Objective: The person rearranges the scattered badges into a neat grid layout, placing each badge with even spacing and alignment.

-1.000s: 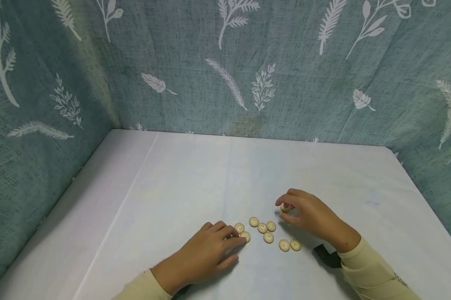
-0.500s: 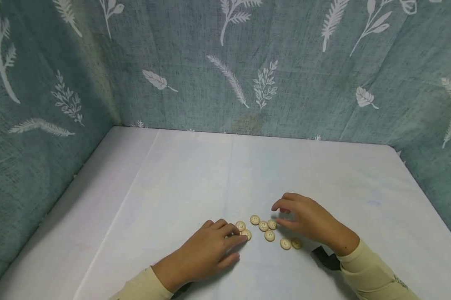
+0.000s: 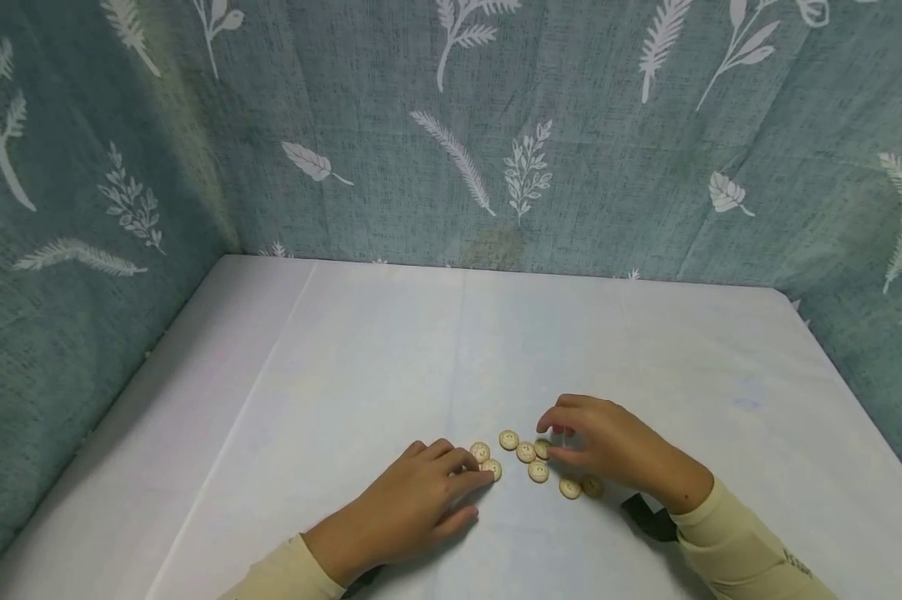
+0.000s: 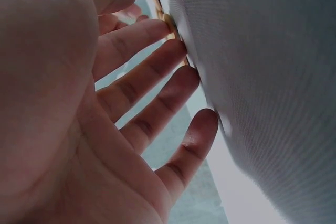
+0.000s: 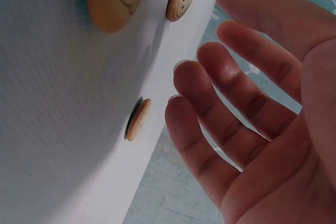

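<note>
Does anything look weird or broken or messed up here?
The leafy teal cloth has a brownish patch just above the far edge of the white table, odd against the blue-green around it. I can't tell if it's a stain. The wooden discs show no plain damage.

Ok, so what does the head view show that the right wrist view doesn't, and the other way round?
Only the head view shows the left hand and the cream sleeves.

Only the right wrist view shows the palm of the right hand and, up close, the wavy dark outlines on the wooden buttons.

Both show the right hand near some of those buttons, the white tablecloth, and the blue-green fabric with its white print.
</note>
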`<move>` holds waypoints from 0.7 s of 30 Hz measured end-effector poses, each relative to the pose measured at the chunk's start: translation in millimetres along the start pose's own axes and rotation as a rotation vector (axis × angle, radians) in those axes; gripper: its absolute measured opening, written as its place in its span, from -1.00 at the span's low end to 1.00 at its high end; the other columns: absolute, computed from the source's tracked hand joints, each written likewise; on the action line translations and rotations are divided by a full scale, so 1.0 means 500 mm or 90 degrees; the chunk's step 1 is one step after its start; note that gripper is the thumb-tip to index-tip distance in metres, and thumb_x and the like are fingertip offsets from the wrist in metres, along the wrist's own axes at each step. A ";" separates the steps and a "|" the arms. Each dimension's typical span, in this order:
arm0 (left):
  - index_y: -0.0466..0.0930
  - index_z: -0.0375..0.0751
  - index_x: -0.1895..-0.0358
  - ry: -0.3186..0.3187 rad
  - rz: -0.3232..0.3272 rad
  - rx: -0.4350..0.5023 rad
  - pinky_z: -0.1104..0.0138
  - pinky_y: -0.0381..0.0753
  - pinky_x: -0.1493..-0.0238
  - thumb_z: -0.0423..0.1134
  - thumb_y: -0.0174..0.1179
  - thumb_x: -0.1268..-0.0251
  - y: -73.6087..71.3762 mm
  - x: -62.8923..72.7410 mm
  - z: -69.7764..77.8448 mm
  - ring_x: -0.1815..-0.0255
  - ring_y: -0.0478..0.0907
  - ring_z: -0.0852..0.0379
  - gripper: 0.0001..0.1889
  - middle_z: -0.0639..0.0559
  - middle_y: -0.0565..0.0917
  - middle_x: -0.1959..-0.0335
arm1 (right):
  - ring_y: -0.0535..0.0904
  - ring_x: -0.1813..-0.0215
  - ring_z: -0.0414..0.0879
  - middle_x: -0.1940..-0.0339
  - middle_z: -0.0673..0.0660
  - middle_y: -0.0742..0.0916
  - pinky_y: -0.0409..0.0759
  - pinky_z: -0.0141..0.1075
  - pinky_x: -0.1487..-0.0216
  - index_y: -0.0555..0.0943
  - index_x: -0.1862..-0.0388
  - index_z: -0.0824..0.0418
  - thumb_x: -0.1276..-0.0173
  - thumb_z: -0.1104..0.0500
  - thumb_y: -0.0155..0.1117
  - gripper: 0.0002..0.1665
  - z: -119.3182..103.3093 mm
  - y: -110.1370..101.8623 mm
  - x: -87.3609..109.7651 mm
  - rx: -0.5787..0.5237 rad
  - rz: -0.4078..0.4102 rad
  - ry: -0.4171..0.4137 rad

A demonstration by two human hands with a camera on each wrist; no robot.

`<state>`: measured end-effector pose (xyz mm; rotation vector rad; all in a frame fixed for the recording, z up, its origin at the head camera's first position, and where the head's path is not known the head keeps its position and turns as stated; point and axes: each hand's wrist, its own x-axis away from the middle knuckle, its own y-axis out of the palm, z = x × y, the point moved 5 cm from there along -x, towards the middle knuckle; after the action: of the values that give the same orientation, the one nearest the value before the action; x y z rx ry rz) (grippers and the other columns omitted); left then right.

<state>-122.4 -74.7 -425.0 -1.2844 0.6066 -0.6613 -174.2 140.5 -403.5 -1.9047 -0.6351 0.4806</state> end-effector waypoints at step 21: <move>0.56 0.19 -0.31 0.012 0.019 -0.021 0.22 0.50 -0.01 0.06 0.14 -0.44 -0.002 0.002 0.003 -0.11 0.51 0.21 -0.58 0.23 0.62 -0.08 | 0.50 0.29 -0.34 0.30 -0.15 0.64 0.56 -0.40 0.25 0.73 0.17 0.03 -0.17 0.13 0.53 -0.76 -0.002 0.020 0.002 0.024 -0.009 -0.023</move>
<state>-120.7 -74.7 -423.7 -1.2992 0.6533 -0.6424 -170.9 137.1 -412.6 -1.8588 -0.6589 0.5155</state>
